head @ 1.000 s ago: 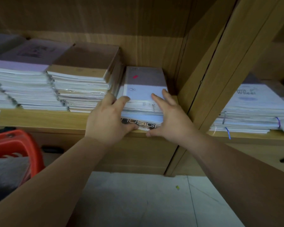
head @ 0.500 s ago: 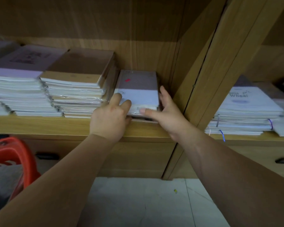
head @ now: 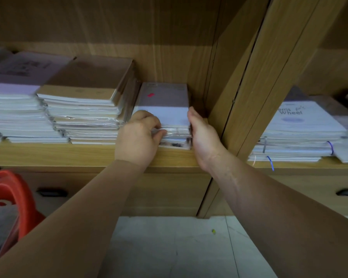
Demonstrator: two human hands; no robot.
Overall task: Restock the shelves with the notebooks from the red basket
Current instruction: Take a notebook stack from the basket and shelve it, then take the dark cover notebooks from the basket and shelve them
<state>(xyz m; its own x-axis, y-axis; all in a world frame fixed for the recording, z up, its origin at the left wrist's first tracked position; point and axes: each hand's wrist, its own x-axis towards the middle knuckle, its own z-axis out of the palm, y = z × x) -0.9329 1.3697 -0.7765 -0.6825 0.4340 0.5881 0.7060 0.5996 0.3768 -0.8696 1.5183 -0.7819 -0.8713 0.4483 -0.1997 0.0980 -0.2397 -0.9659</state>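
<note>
A small stack of notebooks point(head: 165, 101) with a grey and pale blue cover and a red mark lies on the wooden shelf point(head: 48, 154), pushed against the right upright. My left hand point(head: 138, 138) holds the stack's front left corner, fingers curled over the top and thumb against the front edges. My right hand point(head: 202, 135) presses flat against the stack's right side, its fingers hidden between the stack and the upright. The red basket point(head: 10, 189) stands at the lower left, partly out of frame, with something grey inside.
Two taller stacks sit left of the small one: brown-covered notebooks point(head: 88, 93) and lilac-covered ones point(head: 14, 89). A wooden upright point(head: 255, 93) separates a right bay holding a stack with a "Ferris Wheel" cover point(head: 301, 121). Drawers with dark handles lie below; the floor is pale tile.
Both hands pushed the stack back from the shelf's front edge until it sat fully on the shelf. My right hand slid from the front to the stack's right side.
</note>
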